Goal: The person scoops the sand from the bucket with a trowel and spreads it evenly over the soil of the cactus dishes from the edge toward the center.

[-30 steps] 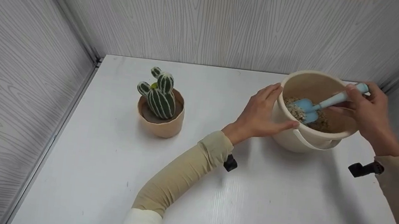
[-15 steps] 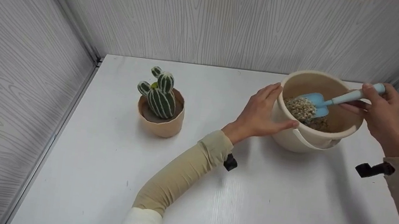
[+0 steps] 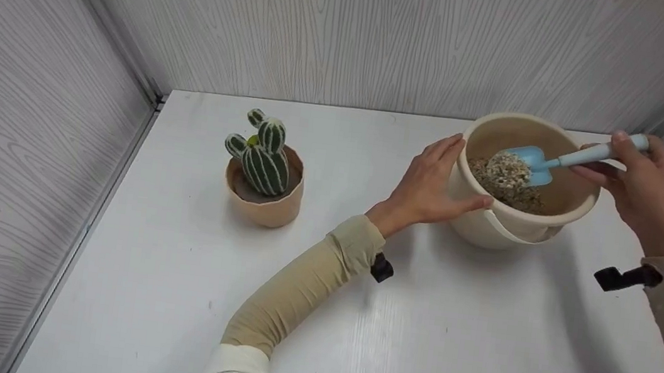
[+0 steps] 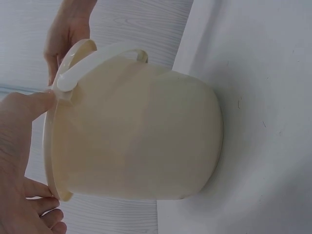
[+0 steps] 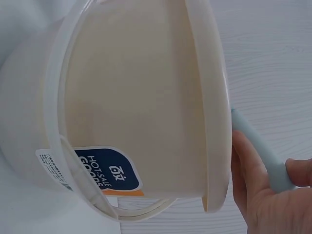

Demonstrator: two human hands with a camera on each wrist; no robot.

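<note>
One heaped load is riding loose on the light, stiff scoop (image 3: 528,163); your right hand (image 3: 645,187) is pinching its handle end, so keep it level. Your left hand (image 3: 430,186) is lying flat-fingered, steadying the bucket (image 3: 492,222) wall.

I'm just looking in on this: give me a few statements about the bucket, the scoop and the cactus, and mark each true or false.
1. The small light-blue plastic shovel carries a heap of pale gravel. True.
2. The right hand holds the shovel by its blade. False: it grips the handle, near its far end.
3. The left hand rests against the outside of the cream plastic bucket. True.
4. The green striped cactus stands inside the bucket. False: it sits in its own tan pot, apart from the bucket, on the white table.
5. The bucket's handle stands upright over the opening. False: it hangs down against the near side.
</note>
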